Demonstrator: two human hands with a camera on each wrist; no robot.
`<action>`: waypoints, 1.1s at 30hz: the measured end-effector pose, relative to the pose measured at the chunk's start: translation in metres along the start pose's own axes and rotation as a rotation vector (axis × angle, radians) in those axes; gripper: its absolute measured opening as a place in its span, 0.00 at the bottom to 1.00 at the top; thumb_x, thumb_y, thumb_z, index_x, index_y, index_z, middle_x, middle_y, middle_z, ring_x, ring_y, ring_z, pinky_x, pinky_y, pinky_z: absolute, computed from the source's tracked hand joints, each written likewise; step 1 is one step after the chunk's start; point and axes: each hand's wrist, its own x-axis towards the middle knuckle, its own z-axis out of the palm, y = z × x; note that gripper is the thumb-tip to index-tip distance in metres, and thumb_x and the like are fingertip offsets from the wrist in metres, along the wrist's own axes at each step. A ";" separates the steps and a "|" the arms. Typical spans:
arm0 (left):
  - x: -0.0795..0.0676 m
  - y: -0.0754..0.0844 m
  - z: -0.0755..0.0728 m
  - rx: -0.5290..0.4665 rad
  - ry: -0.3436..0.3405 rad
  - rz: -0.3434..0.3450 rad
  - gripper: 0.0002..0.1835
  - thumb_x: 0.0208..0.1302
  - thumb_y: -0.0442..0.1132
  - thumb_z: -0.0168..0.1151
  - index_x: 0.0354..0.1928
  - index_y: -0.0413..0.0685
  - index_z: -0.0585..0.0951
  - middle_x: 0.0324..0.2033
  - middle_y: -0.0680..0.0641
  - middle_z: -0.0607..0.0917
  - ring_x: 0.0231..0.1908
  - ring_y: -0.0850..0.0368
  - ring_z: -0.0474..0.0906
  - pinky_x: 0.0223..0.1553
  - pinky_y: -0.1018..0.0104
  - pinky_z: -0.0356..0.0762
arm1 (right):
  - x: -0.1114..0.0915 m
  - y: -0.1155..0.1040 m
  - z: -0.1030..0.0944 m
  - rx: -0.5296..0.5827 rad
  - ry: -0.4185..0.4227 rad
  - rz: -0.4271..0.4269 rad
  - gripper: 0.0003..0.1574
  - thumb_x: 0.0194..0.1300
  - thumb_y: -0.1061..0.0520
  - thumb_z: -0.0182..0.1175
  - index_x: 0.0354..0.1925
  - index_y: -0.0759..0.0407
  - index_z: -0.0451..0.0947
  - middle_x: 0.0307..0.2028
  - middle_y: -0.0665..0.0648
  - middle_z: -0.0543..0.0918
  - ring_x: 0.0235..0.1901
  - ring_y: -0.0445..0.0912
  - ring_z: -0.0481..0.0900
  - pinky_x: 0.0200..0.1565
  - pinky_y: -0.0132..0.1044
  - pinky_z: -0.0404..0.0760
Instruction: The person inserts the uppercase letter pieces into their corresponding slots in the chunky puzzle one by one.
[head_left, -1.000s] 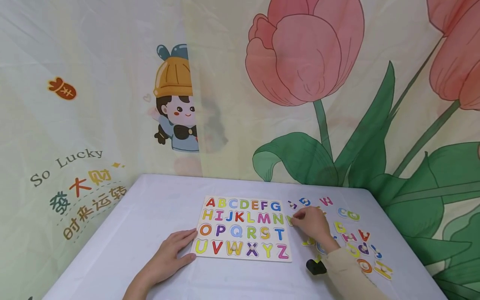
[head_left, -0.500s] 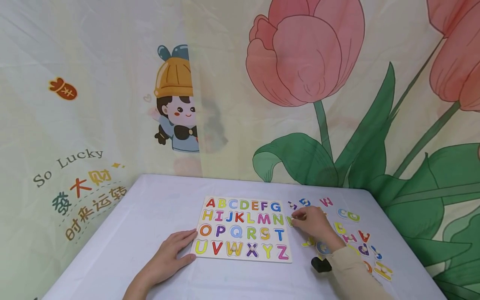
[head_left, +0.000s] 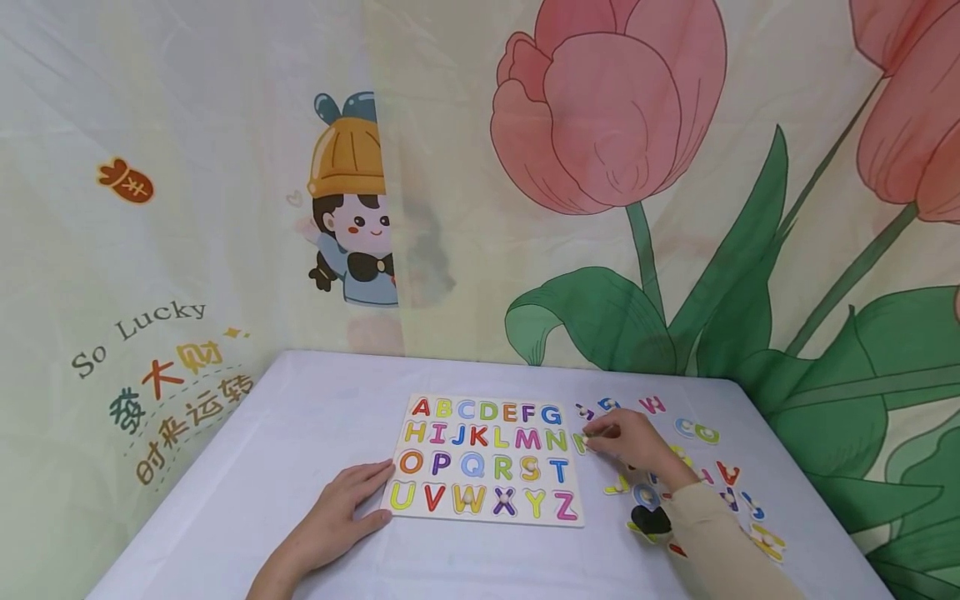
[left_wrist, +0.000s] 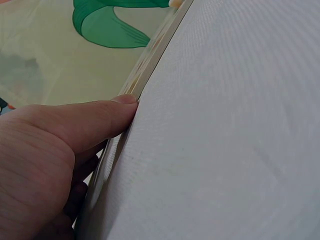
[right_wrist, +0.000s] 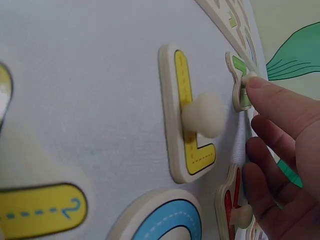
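Note:
A wooden alphabet board (head_left: pixel 456 486) lies on the table, with colored letters in rows; wooden knobs rise from its S, W and X. My left hand (head_left: pixel 339 510) rests beside it, thumb and fingers touching its left edge. In the left wrist view, the thumb (left_wrist: pixel 107 117) lies against that thin edge. Right of the board, my right hand (head_left: pixel 628 439) pinches a small green letter piece (head_left: pixel 580 442) that looks like an N. The right wrist view shows the thumb on the knob of this green piece (right_wrist: pixel 239 65); the other fingers are bent, and the index fingertip's contact is hidden.
Loose knobbed letter pieces lie right of the board, among them a yellow L (right_wrist: pixel 186 100), a blue round piece (right_wrist: pixel 172 220), a red piece (head_left: pixel 726 473) and a pink one (head_left: pixel 652 404). A black object (head_left: pixel 650 519) sits by the right wrist. A printed curtain (head_left: pixel 450 167) hangs behind.
My right wrist and forearm have shifted slightly right and away, while the fingertips stay at the green letter piece. The left hand and the board have not visibly moved.

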 end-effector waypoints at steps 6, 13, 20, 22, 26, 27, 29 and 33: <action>0.000 0.001 -0.001 0.013 -0.003 -0.014 0.38 0.70 0.59 0.70 0.78 0.58 0.73 0.77 0.57 0.71 0.78 0.47 0.60 0.74 0.34 0.60 | -0.001 0.002 0.002 0.016 -0.007 0.009 0.12 0.68 0.57 0.75 0.49 0.49 0.92 0.44 0.49 0.86 0.41 0.46 0.79 0.43 0.36 0.81; 0.000 0.003 -0.001 -0.002 -0.009 -0.048 0.38 0.69 0.58 0.70 0.78 0.60 0.73 0.77 0.58 0.71 0.78 0.47 0.60 0.74 0.34 0.60 | -0.001 0.006 0.007 0.001 0.025 -0.001 0.09 0.67 0.57 0.75 0.46 0.47 0.93 0.42 0.49 0.83 0.39 0.45 0.77 0.38 0.31 0.80; 0.001 0.002 0.001 0.016 -0.009 -0.055 0.38 0.69 0.59 0.70 0.78 0.62 0.72 0.77 0.58 0.71 0.78 0.48 0.60 0.74 0.35 0.60 | -0.001 0.004 0.010 -0.015 0.048 0.000 0.08 0.66 0.56 0.76 0.43 0.46 0.93 0.41 0.49 0.84 0.41 0.45 0.78 0.40 0.30 0.81; 0.000 0.002 0.001 0.014 -0.008 -0.052 0.38 0.69 0.59 0.70 0.78 0.61 0.73 0.77 0.58 0.71 0.78 0.47 0.60 0.74 0.34 0.60 | -0.001 0.000 0.010 -0.013 0.050 -0.007 0.07 0.66 0.56 0.76 0.43 0.47 0.93 0.41 0.49 0.84 0.41 0.45 0.78 0.41 0.31 0.82; 0.000 0.005 -0.001 0.007 -0.011 -0.056 0.38 0.69 0.59 0.70 0.78 0.61 0.73 0.77 0.57 0.71 0.78 0.46 0.60 0.74 0.33 0.60 | -0.001 -0.007 0.010 -0.025 0.061 -0.009 0.07 0.66 0.55 0.76 0.43 0.48 0.93 0.39 0.48 0.84 0.41 0.45 0.77 0.42 0.35 0.81; 0.001 0.005 -0.001 0.003 -0.012 -0.061 0.38 0.69 0.59 0.70 0.78 0.61 0.73 0.77 0.57 0.71 0.78 0.46 0.60 0.74 0.33 0.60 | -0.001 -0.009 0.010 -0.031 0.066 -0.006 0.07 0.66 0.55 0.76 0.43 0.48 0.93 0.39 0.48 0.84 0.40 0.45 0.77 0.42 0.35 0.81; 0.001 0.006 0.000 -0.003 -0.015 -0.072 0.39 0.68 0.59 0.71 0.78 0.61 0.73 0.77 0.57 0.71 0.78 0.47 0.60 0.74 0.33 0.61 | -0.001 -0.011 0.010 -0.045 0.077 -0.007 0.07 0.66 0.55 0.76 0.43 0.49 0.93 0.39 0.48 0.84 0.40 0.45 0.77 0.42 0.37 0.80; 0.001 0.005 0.000 -0.006 -0.016 -0.082 0.39 0.68 0.58 0.71 0.78 0.61 0.73 0.77 0.57 0.71 0.78 0.47 0.60 0.74 0.34 0.60 | -0.003 -0.018 0.011 -0.055 0.097 0.005 0.08 0.66 0.55 0.76 0.44 0.50 0.93 0.39 0.49 0.84 0.40 0.46 0.77 0.40 0.37 0.79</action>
